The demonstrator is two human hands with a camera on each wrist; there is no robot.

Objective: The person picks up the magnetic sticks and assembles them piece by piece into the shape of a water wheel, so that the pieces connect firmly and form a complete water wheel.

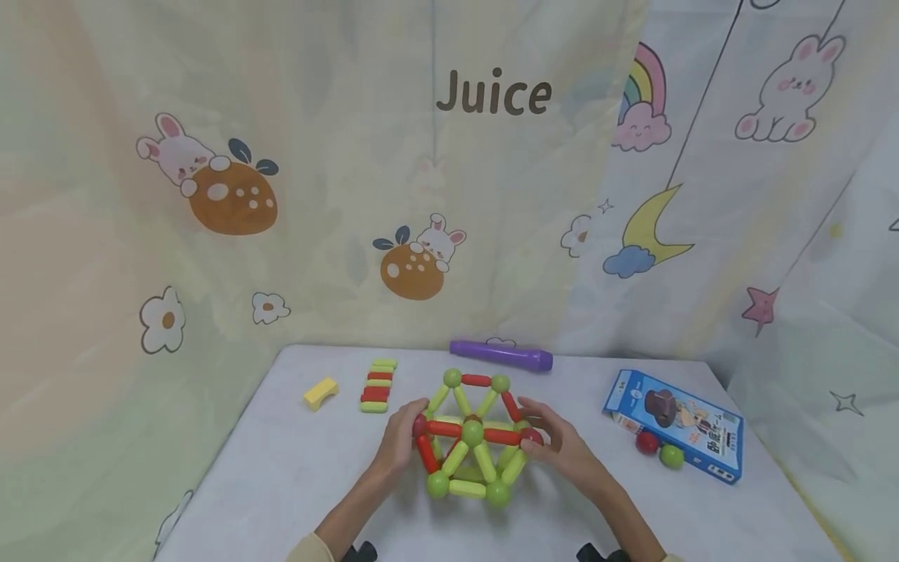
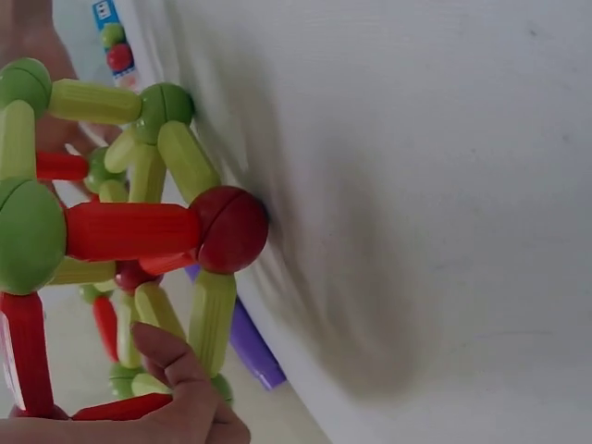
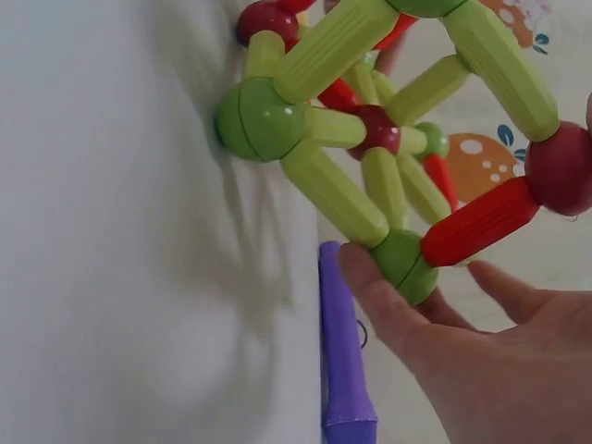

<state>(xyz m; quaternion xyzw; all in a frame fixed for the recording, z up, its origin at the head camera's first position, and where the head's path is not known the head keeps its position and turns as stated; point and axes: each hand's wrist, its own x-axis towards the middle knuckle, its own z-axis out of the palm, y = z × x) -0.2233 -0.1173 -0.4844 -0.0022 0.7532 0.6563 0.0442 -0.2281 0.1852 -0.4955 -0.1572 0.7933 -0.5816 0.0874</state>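
Note:
A ball-and-stick frame (image 1: 472,432) of green and red balls joined by yellow-green and red rods is between the two hands, forming a wheel-like shape toward the head camera. My left hand (image 1: 398,437) grips its left side by a dark red ball (image 1: 420,425). On the opposite side, my right hand (image 1: 565,445) holds it around another red ball (image 1: 531,438). The left wrist view shows fingers (image 2: 176,365) curled at the lower rods. In the right wrist view, fingertips (image 3: 356,264) meet a green ball (image 3: 407,265). Shadows of the frame fall on the white tabletop.
Several loose yellow-green and red rods (image 1: 375,394) lie in a row at the back left, beside a yellow arched block (image 1: 321,393). A purple tube (image 1: 500,355) lies along the back edge. On the right are a blue box (image 1: 702,425), a red ball (image 1: 647,442) and a green ball (image 1: 671,457).

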